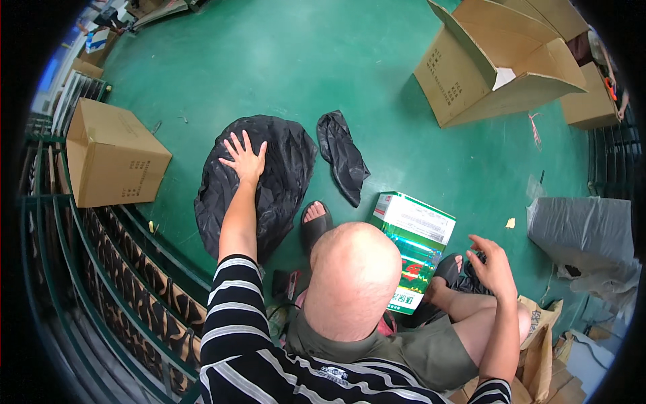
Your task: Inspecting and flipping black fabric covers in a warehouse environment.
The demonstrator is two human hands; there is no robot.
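My left hand [246, 160] presses flat on a large black plastic bag [286, 158] spread on the floor, its fingers spread wide. My right hand [492, 266] hangs in the air above my right foot, with its fingers loosely bent and apart and nothing seen in it. Between my legs stands a green and white printed carton [416, 232], tilted in view and partly hidden by my left knee. A smaller crumpled black plastic piece [342, 158] lies to the right of the large bag, apart from it.
An open cardboard box [457, 77] stands at the far right, another cardboard box [121, 161] at the left. A grey plastic-wrapped block [580, 229] is on the right. Green metal racks [101, 283] line the left side. Torn brown paper [542, 330] lies beside my right leg.
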